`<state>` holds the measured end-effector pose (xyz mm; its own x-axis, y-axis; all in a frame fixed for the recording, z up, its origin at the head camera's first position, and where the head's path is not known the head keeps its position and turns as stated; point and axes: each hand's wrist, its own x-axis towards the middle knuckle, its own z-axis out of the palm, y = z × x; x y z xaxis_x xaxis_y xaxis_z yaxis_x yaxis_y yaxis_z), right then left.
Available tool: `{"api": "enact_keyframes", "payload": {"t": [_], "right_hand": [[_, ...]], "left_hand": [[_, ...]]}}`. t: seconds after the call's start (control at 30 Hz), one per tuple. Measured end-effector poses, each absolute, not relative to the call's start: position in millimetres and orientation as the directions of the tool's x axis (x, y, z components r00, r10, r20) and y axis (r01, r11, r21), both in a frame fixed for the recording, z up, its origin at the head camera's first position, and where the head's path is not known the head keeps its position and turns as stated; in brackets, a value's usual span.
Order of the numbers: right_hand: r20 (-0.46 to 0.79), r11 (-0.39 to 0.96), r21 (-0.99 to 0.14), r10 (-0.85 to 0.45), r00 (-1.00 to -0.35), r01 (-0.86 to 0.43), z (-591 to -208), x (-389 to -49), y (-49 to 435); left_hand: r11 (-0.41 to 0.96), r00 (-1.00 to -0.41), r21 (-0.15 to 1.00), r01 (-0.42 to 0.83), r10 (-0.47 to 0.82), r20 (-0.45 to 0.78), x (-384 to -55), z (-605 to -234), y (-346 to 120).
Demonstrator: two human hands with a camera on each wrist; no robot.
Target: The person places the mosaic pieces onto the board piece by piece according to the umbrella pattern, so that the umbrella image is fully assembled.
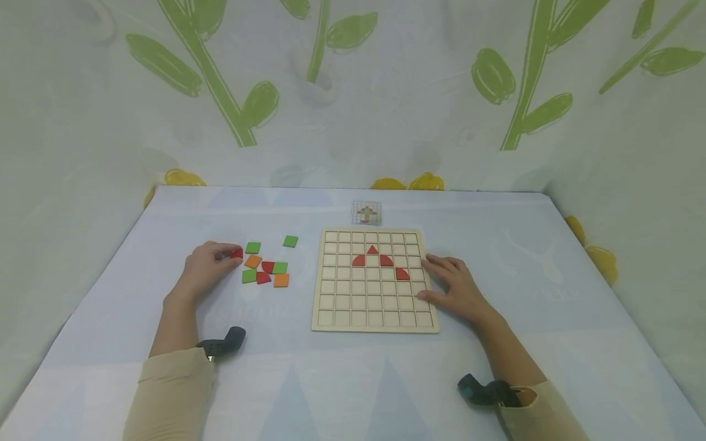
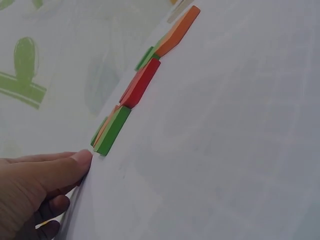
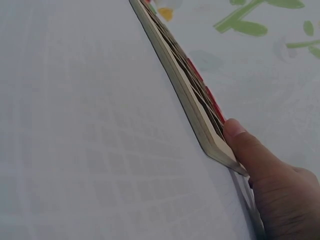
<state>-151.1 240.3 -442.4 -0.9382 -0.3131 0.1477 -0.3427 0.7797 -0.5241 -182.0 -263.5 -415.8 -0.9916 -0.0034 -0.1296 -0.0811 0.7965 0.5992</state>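
My left hand (image 1: 204, 269) pinches a red tile (image 1: 237, 253) between thumb and fingers, at the left end of a group of loose tiles. Most of that tile is hidden by the hand in the left wrist view. Around it lie green squares (image 1: 253, 247), orange squares (image 1: 281, 280) and red quarter-circles (image 1: 263, 278). My right hand (image 1: 455, 286) rests at the right edge of a wooden grid board (image 1: 375, 326), thumb and fingers spread. The board's cells hold a red triangle (image 1: 372, 250) and red quarter-circles (image 1: 402, 274). In the right wrist view the thumb (image 3: 245, 145) lies over the board's rim.
A small pattern card (image 1: 366, 212) with a red and green figure lies behind the board. One green square (image 1: 290, 241) sits apart from the other loose tiles. The pale table (image 1: 353, 380) meets a leaf-patterned backdrop (image 1: 353, 122) at its far edge.
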Motion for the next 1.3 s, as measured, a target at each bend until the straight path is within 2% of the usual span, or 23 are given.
{"api": "enact_keyframes", "payload": {"t": [0.3,0.87,1.3], "right_hand": [[0.141,0.785,-0.519,-0.312,-0.94,-0.338,-438,-152,239],[0.152,0.784,-0.516,-0.312,-0.938,-0.345,-439,-150,239],[0.157,0.775,-0.526,-0.317,-0.935,-0.351,-441,-151,239]], "left_hand": [[0.774,-0.994,0.629,-0.067,0.004,-0.111,-183,-416,-263],[0.71,-0.987,0.7,-0.08,0.043,-0.156,-180,-405,-246],[0.711,-0.988,0.704,-0.004,0.105,-0.112,-182,-403,-231]]}}
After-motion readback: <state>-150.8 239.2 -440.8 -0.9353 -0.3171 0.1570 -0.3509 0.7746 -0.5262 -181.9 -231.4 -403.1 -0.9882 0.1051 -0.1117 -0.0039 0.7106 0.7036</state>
